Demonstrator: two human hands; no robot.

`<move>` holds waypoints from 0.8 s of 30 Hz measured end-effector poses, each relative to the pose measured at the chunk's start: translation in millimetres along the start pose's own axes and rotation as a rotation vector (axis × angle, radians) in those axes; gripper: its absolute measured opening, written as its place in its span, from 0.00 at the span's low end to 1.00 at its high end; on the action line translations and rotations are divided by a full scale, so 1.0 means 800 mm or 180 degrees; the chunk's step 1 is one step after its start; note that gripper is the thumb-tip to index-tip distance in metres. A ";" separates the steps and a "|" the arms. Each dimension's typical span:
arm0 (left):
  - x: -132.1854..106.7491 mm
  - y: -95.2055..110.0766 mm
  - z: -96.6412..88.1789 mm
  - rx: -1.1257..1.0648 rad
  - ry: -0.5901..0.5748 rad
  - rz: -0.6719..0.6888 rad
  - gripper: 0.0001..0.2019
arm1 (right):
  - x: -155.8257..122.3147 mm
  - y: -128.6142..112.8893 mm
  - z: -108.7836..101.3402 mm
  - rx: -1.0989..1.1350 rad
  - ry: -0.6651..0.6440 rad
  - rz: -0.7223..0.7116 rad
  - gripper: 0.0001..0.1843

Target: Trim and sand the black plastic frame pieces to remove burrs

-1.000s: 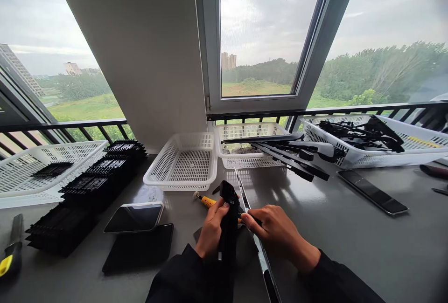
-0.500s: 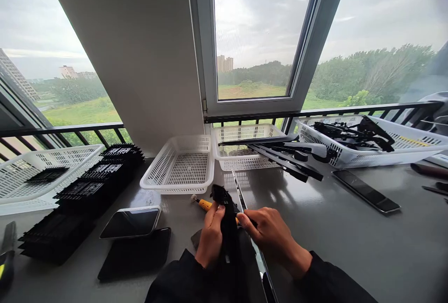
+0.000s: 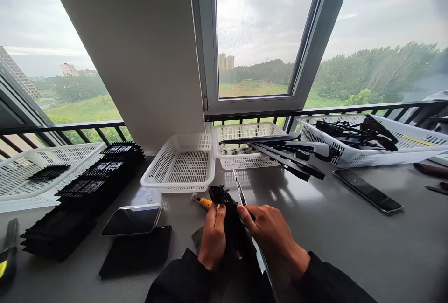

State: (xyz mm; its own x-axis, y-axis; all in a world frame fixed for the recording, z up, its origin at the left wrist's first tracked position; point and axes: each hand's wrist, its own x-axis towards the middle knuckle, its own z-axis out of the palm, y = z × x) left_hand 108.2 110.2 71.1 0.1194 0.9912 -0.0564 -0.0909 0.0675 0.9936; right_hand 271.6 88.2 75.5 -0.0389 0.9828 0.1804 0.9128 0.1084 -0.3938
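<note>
A long black plastic part [image 3: 231,228] with a moulded, notched far end is held upright in front of me, its lower end running into the dark of my clothing. My left hand [image 3: 214,233] pinches its left side between thumb and fingers. On its right edge, my right hand [image 3: 269,230] is closed, thumb pressed against the part near the top. A long shiny silver-edged strip [image 3: 261,258] runs just under my right hand, past the part. Behind the left fingertips lies a yellow-handled tool [image 3: 203,203], partly hidden.
White baskets [image 3: 178,189] line the back, one [image 3: 367,158] holding black parts. Long dark strips [image 3: 290,161] lean across the middle basket. Stacked black trays [image 3: 84,191], a phone-like device [image 3: 133,221] on a black slab [image 3: 136,256], and another dark device [image 3: 369,191] lie around.
My right hand has shifted slightly left, its thumb now against the black part's edge. The part's top has tilted a little left. The view has moved slightly.
</note>
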 end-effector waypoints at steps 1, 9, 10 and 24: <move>0.000 0.001 0.000 -0.0016 -0.0035 -0.0035 0.20 | 0.000 0.000 -0.001 0.0038 0.0016 0.0005 0.35; -0.001 0.006 0.000 0.0096 0.0019 0.0005 0.19 | 0.000 0.002 0.000 0.0008 0.0045 -0.0083 0.35; -0.001 0.006 0.000 0.0060 0.0001 -0.0025 0.19 | 0.000 0.004 -0.001 0.0007 0.0060 -0.0039 0.36; 0.011 0.005 -0.010 -0.0534 -0.0733 -0.0181 0.28 | 0.003 0.012 0.000 0.0077 -0.0008 -0.0412 0.36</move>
State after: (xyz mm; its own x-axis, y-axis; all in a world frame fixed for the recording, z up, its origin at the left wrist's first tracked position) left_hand 101.4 120.4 73.8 0.3485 0.9348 -0.0689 -0.2375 0.1591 0.9583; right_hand 280.1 91.2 72.1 -0.1567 0.9608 0.2289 0.8900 0.2378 -0.3891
